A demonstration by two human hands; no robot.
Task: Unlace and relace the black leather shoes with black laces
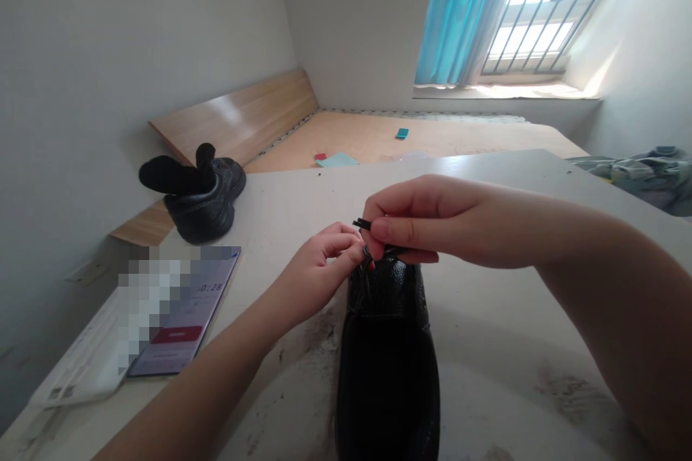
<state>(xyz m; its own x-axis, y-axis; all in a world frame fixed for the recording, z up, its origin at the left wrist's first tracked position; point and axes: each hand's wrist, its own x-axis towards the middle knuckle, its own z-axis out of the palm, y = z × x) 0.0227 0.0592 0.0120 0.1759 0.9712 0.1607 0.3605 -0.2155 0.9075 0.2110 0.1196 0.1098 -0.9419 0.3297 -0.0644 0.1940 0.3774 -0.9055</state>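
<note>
A black leather shoe stands on the white table, its opening facing me and its toe pointing away. My right hand is above the front of the shoe and pinches black shoelaces between thumb and fingers, with their ends sticking out to the left. Beside it, at the left of the laced part, my left hand has its thumb and index finger pressed together on a lace. The fingers of both hands nearly touch, and they hide much of the lacing.
Another black shoe with dark cloth in it stands at the table's far left edge. A lit phone or tablet and a white object lie at the left. Beyond the table is a wooden surface bearing small items.
</note>
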